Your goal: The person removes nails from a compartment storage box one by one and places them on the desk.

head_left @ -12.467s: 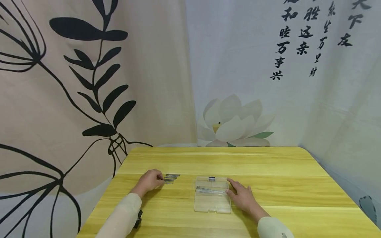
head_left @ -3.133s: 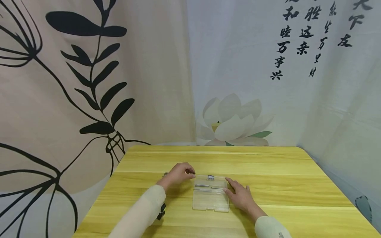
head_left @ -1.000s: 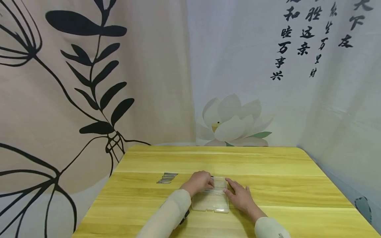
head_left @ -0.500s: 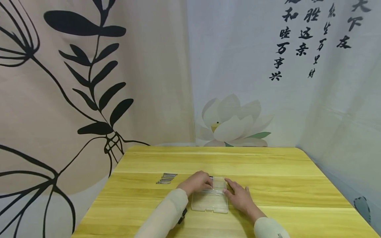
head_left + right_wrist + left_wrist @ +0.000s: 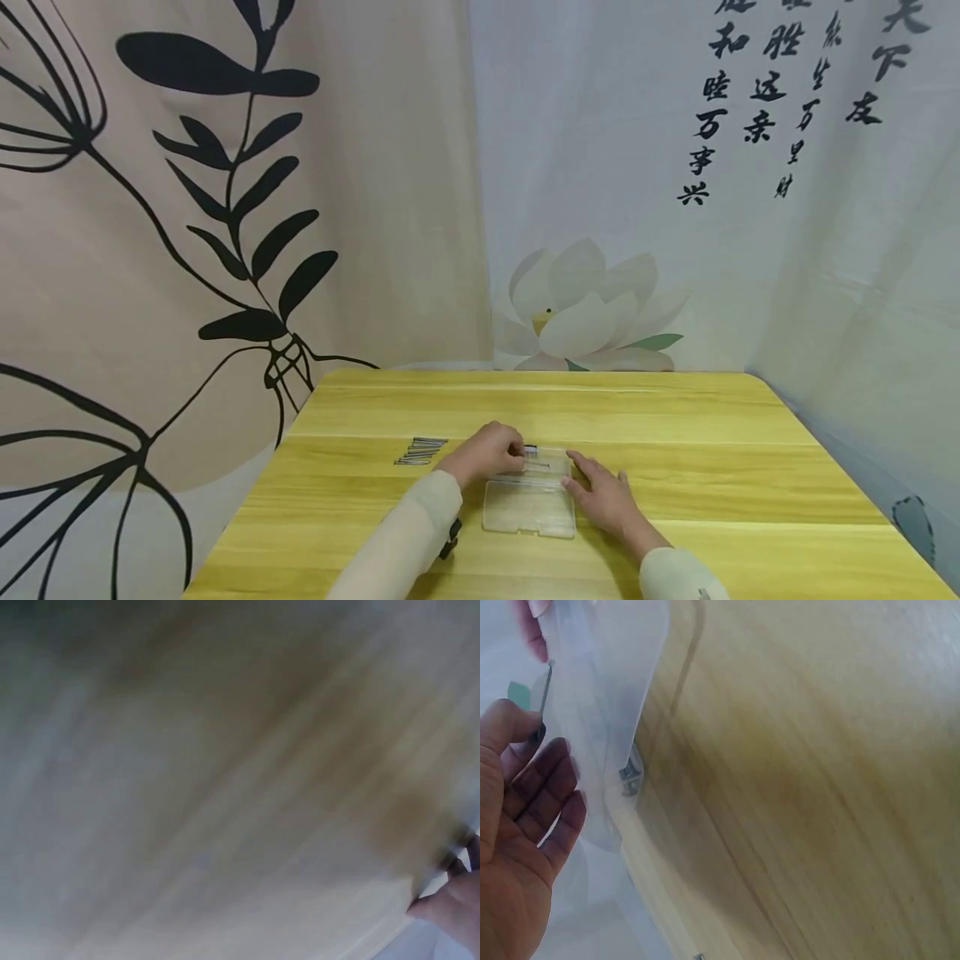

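Head camera looks forward and down; wrist cameras sit close over the table (image 5: 675, 467); all share it.

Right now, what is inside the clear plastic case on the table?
Thin grey metal pins lie across the far half of the clear plastic case. The near half looks bare. The left hand covers the far left corner, hiding what lies there.
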A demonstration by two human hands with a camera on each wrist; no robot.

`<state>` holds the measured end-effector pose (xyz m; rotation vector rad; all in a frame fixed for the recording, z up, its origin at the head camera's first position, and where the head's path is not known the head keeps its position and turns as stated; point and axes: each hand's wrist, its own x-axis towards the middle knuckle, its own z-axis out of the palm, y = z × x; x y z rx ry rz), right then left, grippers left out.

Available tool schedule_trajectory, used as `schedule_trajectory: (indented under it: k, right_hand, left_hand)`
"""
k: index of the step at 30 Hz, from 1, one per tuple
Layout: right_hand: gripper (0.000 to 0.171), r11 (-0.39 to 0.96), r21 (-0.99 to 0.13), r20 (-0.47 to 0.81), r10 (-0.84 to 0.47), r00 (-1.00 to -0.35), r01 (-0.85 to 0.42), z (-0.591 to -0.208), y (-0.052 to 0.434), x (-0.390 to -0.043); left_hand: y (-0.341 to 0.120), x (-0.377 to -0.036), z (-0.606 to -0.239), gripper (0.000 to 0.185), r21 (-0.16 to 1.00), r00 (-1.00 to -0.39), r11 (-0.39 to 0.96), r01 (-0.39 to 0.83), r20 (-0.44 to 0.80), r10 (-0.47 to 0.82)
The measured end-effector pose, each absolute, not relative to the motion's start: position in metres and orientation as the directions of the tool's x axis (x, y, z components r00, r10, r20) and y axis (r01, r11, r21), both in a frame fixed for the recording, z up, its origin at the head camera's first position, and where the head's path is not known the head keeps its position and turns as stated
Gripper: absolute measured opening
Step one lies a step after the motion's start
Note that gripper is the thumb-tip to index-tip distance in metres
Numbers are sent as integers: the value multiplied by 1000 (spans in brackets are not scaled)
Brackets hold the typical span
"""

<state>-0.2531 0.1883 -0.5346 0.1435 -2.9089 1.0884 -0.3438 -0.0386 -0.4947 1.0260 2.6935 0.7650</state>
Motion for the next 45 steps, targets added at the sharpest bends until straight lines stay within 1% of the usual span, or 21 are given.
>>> schedule_trajectory:
  k: [5,8,13,20,26,34,45]
  right_hand:
    - [54,742,-664,56,-74,-996,-92,-534,188,-251]
    - [54,742,-664,54,-75,-996,-92,-533,188,-251]
    - [54,742,-665,49,-74,-996,-88,-534,187,-250]
    - [54,744,-663,44,-74,-996,-84,-537,187,-251]
    - [54,745,-661,44,-75,-996,-86,-536,187,-251]
    - [53,749,-656,55,-73,-996,-91,-534,187,-252]
    - [53,745,-662,53,-69,-996,-86,-535,186,-251]
  left_hand:
    - [-50,-345,-491,14,605,-760,580,545,63,647]
    - [-59,-346,-488,10,645,-758,549,532,75,647]
    - [-78,-348,-484,12,670,-761,530,520,82,643]
    - [-106,-349,-486,13,652,-781,555,517,94,617]
    - [-133,-348,-492,16,638,-812,596,488,81,578]
    - [-169,-349,-495,18,678,-838,594,433,60,542]
    - [-214,-341,-498,9,601,-862,655,457,118,493]
